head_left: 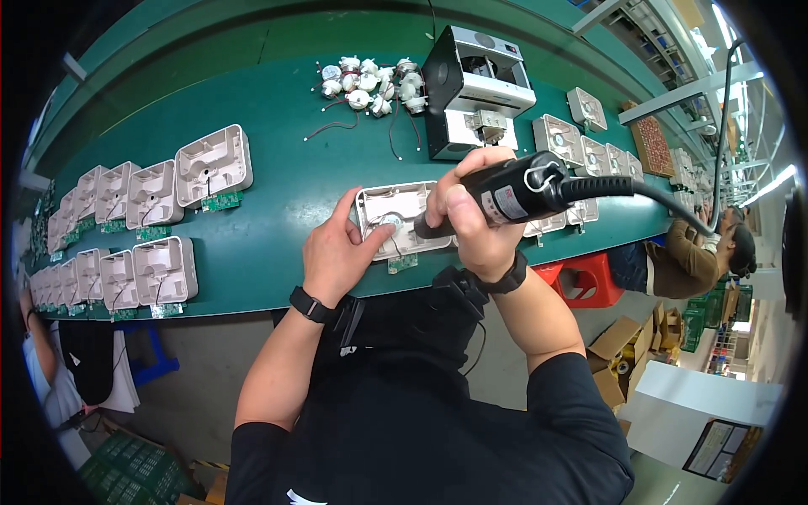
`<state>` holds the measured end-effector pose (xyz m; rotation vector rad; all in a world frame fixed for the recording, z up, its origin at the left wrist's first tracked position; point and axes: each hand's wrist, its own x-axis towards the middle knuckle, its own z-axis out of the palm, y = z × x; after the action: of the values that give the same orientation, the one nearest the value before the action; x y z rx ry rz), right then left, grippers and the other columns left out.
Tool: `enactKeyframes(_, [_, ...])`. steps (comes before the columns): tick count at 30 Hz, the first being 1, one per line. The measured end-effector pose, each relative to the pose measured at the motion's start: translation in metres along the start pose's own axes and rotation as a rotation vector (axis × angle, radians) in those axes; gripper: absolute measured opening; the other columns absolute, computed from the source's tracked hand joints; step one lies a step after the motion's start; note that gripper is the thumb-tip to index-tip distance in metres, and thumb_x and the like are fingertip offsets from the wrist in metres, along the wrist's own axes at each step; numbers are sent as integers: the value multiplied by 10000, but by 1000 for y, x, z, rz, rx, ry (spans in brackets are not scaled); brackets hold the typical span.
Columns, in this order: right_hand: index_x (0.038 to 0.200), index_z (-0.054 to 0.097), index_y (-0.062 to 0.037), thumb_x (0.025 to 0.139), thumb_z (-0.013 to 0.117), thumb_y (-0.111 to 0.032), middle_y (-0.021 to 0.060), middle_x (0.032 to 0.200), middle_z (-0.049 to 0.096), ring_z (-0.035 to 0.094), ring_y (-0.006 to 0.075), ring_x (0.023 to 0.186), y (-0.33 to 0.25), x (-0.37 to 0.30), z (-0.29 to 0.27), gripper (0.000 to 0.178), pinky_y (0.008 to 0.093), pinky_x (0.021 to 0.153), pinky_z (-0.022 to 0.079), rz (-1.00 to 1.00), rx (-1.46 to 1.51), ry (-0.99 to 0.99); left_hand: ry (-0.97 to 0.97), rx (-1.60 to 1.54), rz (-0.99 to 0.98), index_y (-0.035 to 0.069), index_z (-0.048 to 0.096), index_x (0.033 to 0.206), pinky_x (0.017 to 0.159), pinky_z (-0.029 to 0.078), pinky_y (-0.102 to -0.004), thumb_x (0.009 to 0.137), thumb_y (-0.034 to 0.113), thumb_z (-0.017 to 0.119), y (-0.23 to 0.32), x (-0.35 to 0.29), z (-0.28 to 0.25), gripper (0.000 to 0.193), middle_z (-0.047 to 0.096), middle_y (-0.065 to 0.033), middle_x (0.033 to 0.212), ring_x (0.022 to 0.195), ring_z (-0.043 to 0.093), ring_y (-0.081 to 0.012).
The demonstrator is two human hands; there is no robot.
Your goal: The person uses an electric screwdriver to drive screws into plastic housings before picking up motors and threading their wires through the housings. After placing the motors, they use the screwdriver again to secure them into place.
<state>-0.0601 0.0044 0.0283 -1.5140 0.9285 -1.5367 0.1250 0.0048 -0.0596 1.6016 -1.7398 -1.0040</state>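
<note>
In front of me a white plastic housing (394, 188) lies on the green table, its open side up. My left hand (331, 257) grips its left side, fingers along the outer wall and thumb reaching inside onto a small round part (390, 224). A green circuit board (404, 263) sticks out at the housing's near edge. My right hand (478, 231) is closed around a black electric screwdriver (509, 192) with a thick cable. The tool's narrow end points left, over the housing's right part; its tip is hidden.
Rows of similar housings (215, 164) with boards stand at left, more (560, 139) at right. Beyond lie white motors (360, 98) with wires, beside a silver-black machine (480, 88). A red stool (589, 279) is at the table's edge; another person (699, 257) sits at far right.
</note>
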Motion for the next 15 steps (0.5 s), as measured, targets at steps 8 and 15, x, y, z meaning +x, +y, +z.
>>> enactKeyframes(8, [1134, 412, -51, 929, 597, -56, 92, 732, 561, 566, 181, 603, -2, -12, -2, 276, 343, 600, 520, 52, -12, 18, 92, -54, 125, 57, 564, 1400, 554, 477, -319, 851, 301, 815, -5, -13, -12, 651, 599, -12, 644, 559, 594, -156])
enactKeyframes(15, [1109, 414, -91, 907, 674, -224, 81, 727, 548, 569, 214, 575, -61, -6, -5, 355, 367, 581, 520, 47, 303, 4, -43, -466, -105, 39, 645, 1305, 597, 501, -239, 909, 119, 758, 12, -53, -38, 419, 692, -12, 793, 705, 645, -71])
